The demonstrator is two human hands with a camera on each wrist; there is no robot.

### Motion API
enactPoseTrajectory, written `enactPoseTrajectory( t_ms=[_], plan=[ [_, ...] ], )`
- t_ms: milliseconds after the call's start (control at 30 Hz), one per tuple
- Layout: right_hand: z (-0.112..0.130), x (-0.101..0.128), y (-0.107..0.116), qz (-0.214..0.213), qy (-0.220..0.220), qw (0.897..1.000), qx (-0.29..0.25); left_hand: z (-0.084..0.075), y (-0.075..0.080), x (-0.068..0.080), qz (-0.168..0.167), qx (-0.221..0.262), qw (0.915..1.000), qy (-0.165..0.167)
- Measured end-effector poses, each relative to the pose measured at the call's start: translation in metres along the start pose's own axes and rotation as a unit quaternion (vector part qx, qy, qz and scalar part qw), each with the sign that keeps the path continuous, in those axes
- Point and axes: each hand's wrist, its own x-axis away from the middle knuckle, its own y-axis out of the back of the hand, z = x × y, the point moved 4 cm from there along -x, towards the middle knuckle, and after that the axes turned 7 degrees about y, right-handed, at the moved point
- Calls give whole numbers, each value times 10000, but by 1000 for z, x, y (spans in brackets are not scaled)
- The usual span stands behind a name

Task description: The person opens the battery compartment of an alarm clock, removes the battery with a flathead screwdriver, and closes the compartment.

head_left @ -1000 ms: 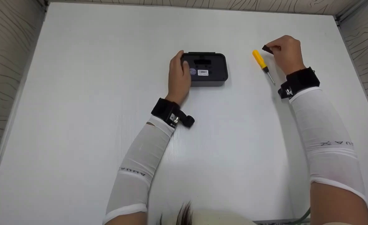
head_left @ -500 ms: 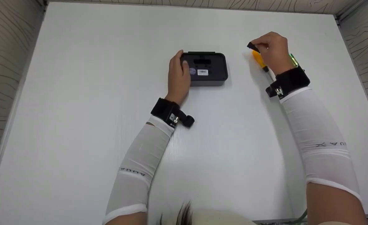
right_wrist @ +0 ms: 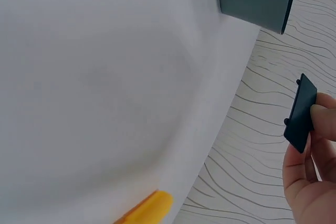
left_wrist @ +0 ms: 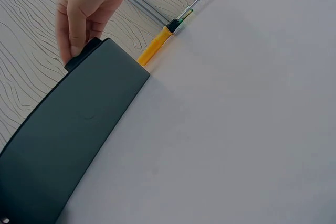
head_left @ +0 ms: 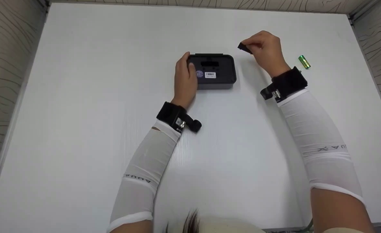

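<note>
A black box-shaped device (head_left: pixel 223 69) lies on the white table, with a dark rectangular opening (head_left: pixel 209 64) and a barcode label on its upper face. My left hand (head_left: pixel 184 79) holds its left side, thumb on the upper face and fingers along the edge. To the right of the device, my right hand (head_left: pixel 268 51) pinches a small black battery cover (head_left: pixel 244 48) above the table. Two small tabs show on one edge of the battery cover (right_wrist: pixel 300 114) in the right wrist view. The cover and the device are apart in the head view.
A green battery (head_left: pixel 304 61) lies right of my right wrist. The yellow-handled screwdriver (left_wrist: pixel 156 45) shows in the left wrist view; in the head view the right hand and wrist hide it. Patterned walls (head_left: pixel 12 58) border the table (head_left: pixel 96 81).
My right hand has moved left toward the device with the battery cover, passing over the screwdriver. The battery has come into view behind it. My left hand and the device have stayed in place.
</note>
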Motion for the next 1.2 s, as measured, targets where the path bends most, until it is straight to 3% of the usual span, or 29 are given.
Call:
enactPoseTrajectory(
  t_ms=[433, 633, 933, 1200],
  plan=[
    [19, -4, -20, 118, -19, 9991, -408, 1, 1, 1, 1, 38, 10000, -68],
    [34, -3, -34, 424, 39, 9969, -658, 0, 3, 1, -17, 37, 10000, -60],
    [50, -4, -52, 855, 324, 9944, -522, 0, 5, 1, -68, -125, 9999, 17],
    [60, -8, -60, 980, 397, 9931, -509, 0, 6, 1, -88, -184, 9998, 78]
  ],
)
